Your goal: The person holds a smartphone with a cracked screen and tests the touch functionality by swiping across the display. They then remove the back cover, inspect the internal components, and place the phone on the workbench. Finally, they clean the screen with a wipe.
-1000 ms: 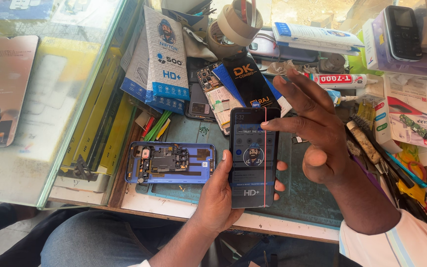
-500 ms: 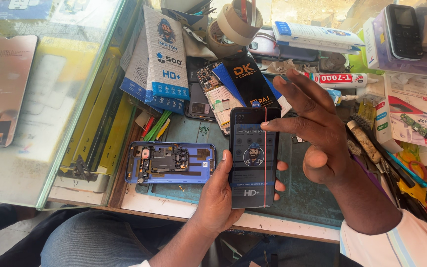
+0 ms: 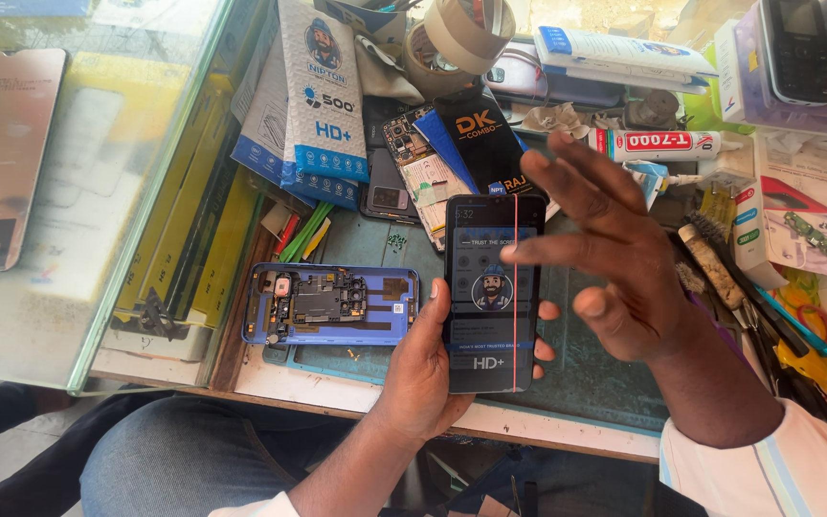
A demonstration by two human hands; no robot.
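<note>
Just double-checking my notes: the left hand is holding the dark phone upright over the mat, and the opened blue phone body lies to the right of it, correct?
Not quite. The head view shows the left hand holding the dark phone over the mat, but the opened blue phone body lies to the left of it, not the right.

Glossy glass phone screen (image 3: 492,292), smooth

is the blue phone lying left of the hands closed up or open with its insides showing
Open. The blue phone lies flat on the bench with its back cover off: circuit board, metal shields and camera module are exposed inside the blue frame.
</note>
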